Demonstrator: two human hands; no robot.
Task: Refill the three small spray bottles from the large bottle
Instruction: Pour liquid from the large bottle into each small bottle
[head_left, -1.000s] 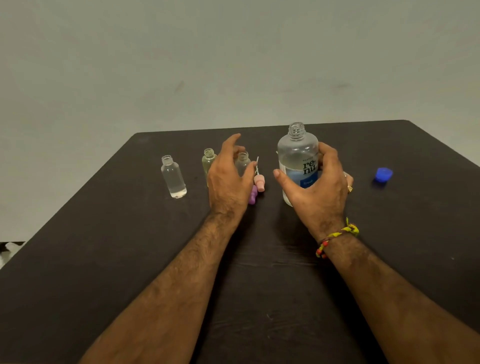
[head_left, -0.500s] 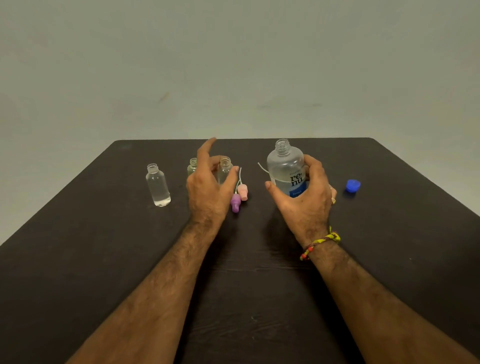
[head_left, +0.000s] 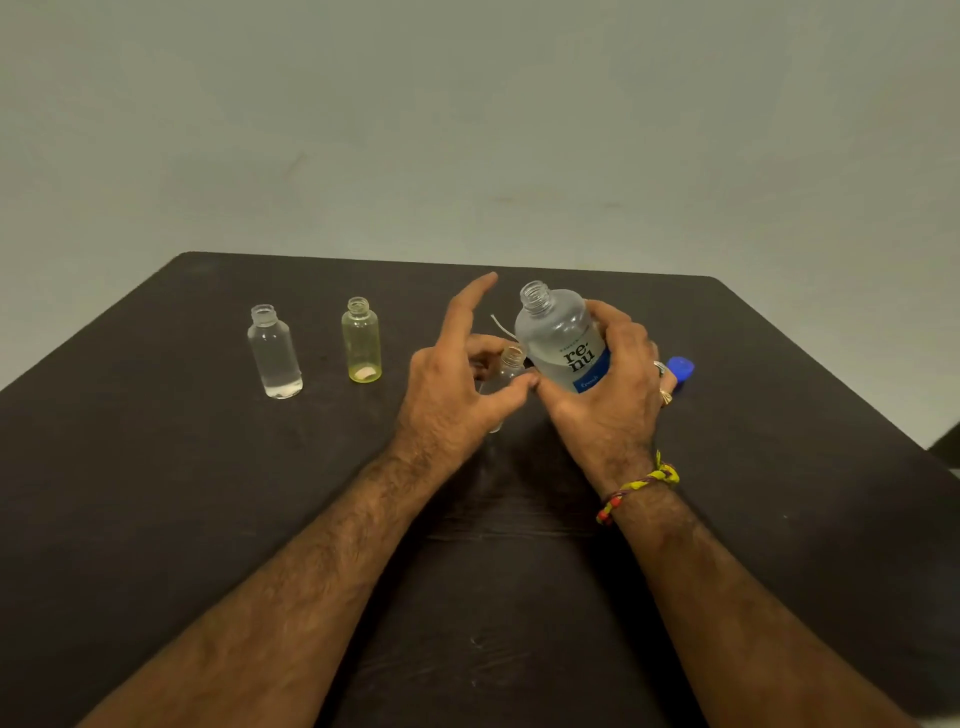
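- Three small bottles, all uncapped, are on the dark table: a clear bottle at far left, a yellow bottle just to its right, and a third bottle behind the left hand.
- The clear bottle and the yellow bottle stand upright and well apart from both hands. A little liquid shows at the bottom of each.
- Left hand: thumb and curled fingers hold the third bottle; the index finger points up and forward, straight. Most of the bottle is hidden by the hand; only its threaded neck and part of its body show.
- Right hand: fingers and thumb wrapped round the large bottle, which is open and tilted, neck leaning left toward the third bottle.
- Large bottle label: "re-nu" in dark letters, above a blue band with small white print, too small to read.
- A blue cap lies on the table just right of the right hand.
- A thin white tube shows between the hands, behind the third bottle.
- A yellow and red band circles the right wrist; rings show on two fingers.
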